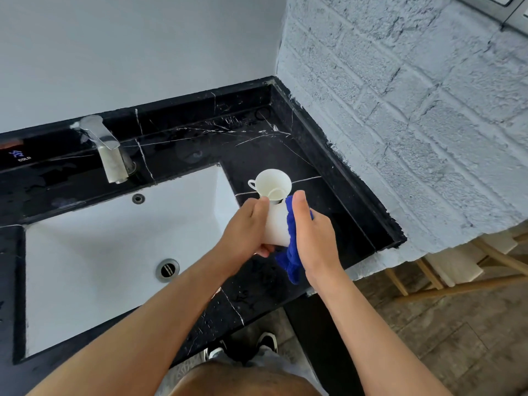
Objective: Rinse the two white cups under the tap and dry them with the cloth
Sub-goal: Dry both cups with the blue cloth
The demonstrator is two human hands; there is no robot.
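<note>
My left hand (245, 230) grips a white cup (276, 224), held on its side over the black counter to the right of the sink. My right hand (313, 238) presses a blue cloth (291, 247) against the right side of that cup; the cloth's end hangs below my palm. A second white cup (270, 181) with a small handle on its left stands upright on the counter just beyond my hands. The metal tap (107, 150) stands at the back left of the sink, with no water visibly running.
The white rectangular sink (114, 238) with its drain (167, 270) lies to the left. A black marble counter (314, 172) ends at a raised edge against a white brick wall (400, 110) on the right. Wooden furniture legs (457, 267) stand on the floor lower right.
</note>
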